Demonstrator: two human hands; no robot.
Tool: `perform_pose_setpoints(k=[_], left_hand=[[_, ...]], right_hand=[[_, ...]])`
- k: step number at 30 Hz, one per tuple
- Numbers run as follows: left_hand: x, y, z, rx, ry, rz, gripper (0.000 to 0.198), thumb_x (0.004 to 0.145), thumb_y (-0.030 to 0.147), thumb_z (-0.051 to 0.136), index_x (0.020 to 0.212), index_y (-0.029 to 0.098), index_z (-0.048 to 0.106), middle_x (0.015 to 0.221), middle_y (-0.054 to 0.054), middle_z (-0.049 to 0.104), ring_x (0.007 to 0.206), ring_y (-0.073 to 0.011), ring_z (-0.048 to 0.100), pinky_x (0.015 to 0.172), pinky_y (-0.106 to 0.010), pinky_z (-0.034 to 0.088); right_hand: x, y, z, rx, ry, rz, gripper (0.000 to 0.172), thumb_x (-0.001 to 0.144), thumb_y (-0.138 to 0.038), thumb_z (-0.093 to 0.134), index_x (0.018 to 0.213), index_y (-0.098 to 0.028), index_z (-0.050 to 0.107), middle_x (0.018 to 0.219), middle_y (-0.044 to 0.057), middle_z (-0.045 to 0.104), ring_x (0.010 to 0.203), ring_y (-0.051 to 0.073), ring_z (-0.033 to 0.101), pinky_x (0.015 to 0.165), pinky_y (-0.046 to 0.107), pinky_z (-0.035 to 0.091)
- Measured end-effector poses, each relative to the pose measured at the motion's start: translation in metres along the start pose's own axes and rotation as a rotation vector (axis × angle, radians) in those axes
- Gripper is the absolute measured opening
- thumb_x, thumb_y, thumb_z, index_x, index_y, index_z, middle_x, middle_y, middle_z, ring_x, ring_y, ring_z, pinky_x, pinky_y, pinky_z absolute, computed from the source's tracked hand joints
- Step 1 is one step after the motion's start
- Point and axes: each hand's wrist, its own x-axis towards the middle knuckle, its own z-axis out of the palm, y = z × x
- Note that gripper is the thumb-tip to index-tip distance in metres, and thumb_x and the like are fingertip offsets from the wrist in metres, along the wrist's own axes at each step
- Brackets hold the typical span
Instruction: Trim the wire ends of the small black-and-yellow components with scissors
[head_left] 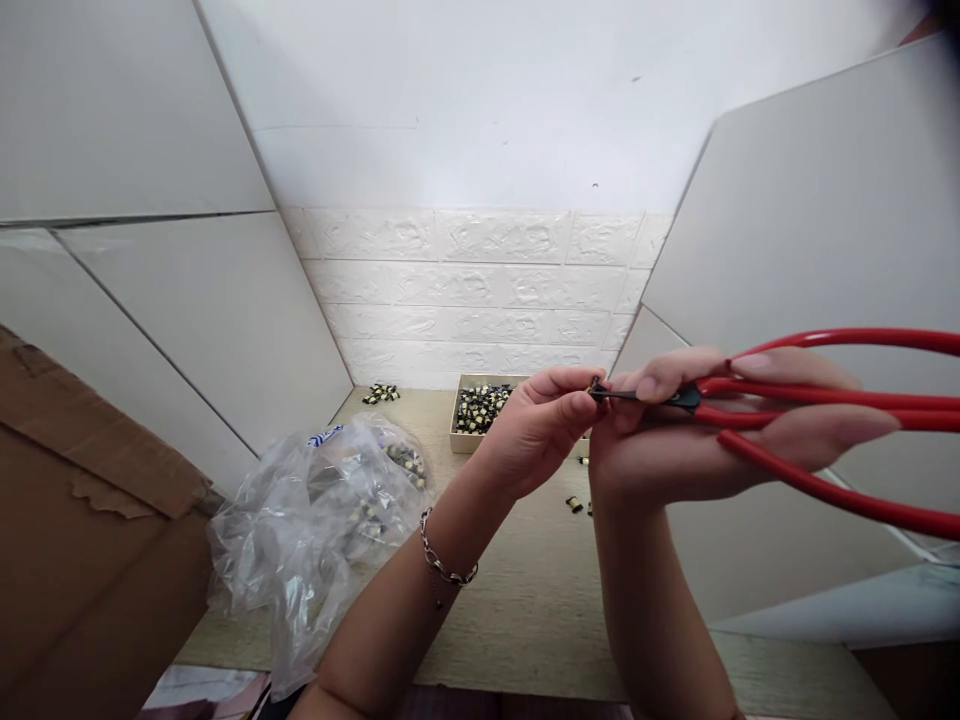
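My right hand point(697, 425) is raised close to the camera, fingers wrapped round red-handled pliers point(825, 400) whose dark tips point left. My left hand point(544, 420) pinches a small dark part point(596, 388) right at the pliers' tips. The part is too small to name. A chain bracelet point(442, 560) hangs on my left wrist. Both hands hover above the wooden tabletop point(525, 590).
A small cardboard box point(480, 410) of several black-and-yellow parts stands at the back by the white brick wall. A loose pile point(381, 394) lies left of it, and a few parts point(574, 503) lie under my hands. A crumpled clear plastic bag point(322, 520) holding more parts sits left. Brown cardboard point(90, 540) leans far left.
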Motion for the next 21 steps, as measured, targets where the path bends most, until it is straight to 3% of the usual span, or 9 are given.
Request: perform_pose_setpoints(k=[7, 11, 13, 14, 16, 18, 21], left_hand=[[-0.002, -0.001, 0.002, -0.014, -0.022, -0.008, 0.020, 0.055, 0.023, 0.076, 0.073, 0.019, 0.068, 0.069, 0.003, 0.066, 0.065, -0.0035, 0.060, 0.068, -0.013, 0.045], [0.002, 0.004, -0.009, 0.086, -0.010, 0.003, 0.026, 0.057, 0.035, 0.074, 0.077, 0.020, 0.066, 0.072, 0.002, 0.065, 0.067, -0.0050, 0.059, 0.070, -0.016, 0.045], [0.009, 0.009, -0.024, 0.417, 0.043, 0.036, 0.030, 0.066, 0.042, 0.066, 0.087, 0.020, 0.064, 0.083, -0.001, 0.065, 0.070, -0.0080, 0.059, 0.072, -0.022, 0.045], [0.013, 0.012, -0.034, 0.727, 0.098, 0.070, 0.029, 0.073, 0.040, 0.059, 0.093, 0.020, 0.062, 0.090, -0.004, 0.065, 0.074, -0.0102, 0.059, 0.074, -0.025, 0.045], [0.020, 0.016, -0.057, 1.585, 0.218, 0.081, 0.025, 0.080, 0.035, 0.049, 0.097, 0.021, 0.060, 0.097, -0.005, 0.064, 0.089, -0.0144, 0.057, 0.086, -0.031, 0.041], [0.025, 0.017, -0.080, 1.799, 0.296, 0.043, 0.019, 0.080, 0.026, 0.049, 0.090, 0.018, 0.063, 0.106, -0.010, 0.062, 0.105, -0.0220, 0.050, 0.101, -0.044, 0.023], [0.028, 0.012, -0.108, 1.977, 0.340, -0.070, 0.019, 0.079, 0.016, 0.046, 0.086, 0.019, 0.063, 0.100, -0.007, 0.064, 0.103, -0.0225, 0.051, 0.104, -0.052, 0.006]], right_hand=[[0.001, 0.000, 0.001, -0.012, 0.047, 0.039, 0.054, 0.091, -0.032, -0.004, 0.071, -0.022, 0.046, 0.045, -0.004, 0.031, 0.032, 0.008, 0.040, 0.026, 0.016, 0.028], [0.005, -0.003, -0.001, -0.051, 0.061, 0.045, 0.050, 0.091, -0.036, 0.002, 0.071, -0.022, 0.046, 0.046, -0.004, 0.031, 0.034, 0.009, 0.041, 0.026, 0.019, 0.029], [0.011, -0.007, -0.005, -0.061, 0.039, 0.032, 0.050, 0.091, -0.034, 0.001, 0.070, -0.022, 0.045, 0.046, -0.004, 0.032, 0.035, 0.010, 0.044, 0.027, 0.019, 0.031], [0.014, -0.010, -0.007, -0.057, 0.022, 0.017, 0.050, 0.091, -0.032, 0.001, 0.070, -0.022, 0.046, 0.047, -0.004, 0.033, 0.036, 0.009, 0.045, 0.027, 0.019, 0.031], [0.023, -0.015, -0.013, -0.040, -0.051, -0.011, 0.050, 0.090, -0.024, 0.002, 0.072, -0.022, 0.049, 0.050, -0.004, 0.037, 0.038, 0.008, 0.048, 0.029, 0.018, 0.033], [0.032, -0.020, -0.021, -0.054, -0.233, 0.025, 0.046, 0.089, -0.020, 0.009, 0.075, -0.020, 0.054, 0.050, -0.004, 0.040, 0.040, 0.007, 0.051, 0.030, 0.017, 0.034], [0.043, -0.021, -0.031, -0.109, -0.464, 0.123, 0.026, 0.085, -0.035, 0.040, 0.074, -0.017, 0.056, 0.045, -0.005, 0.043, 0.036, 0.010, 0.051, 0.023, 0.019, 0.027]])
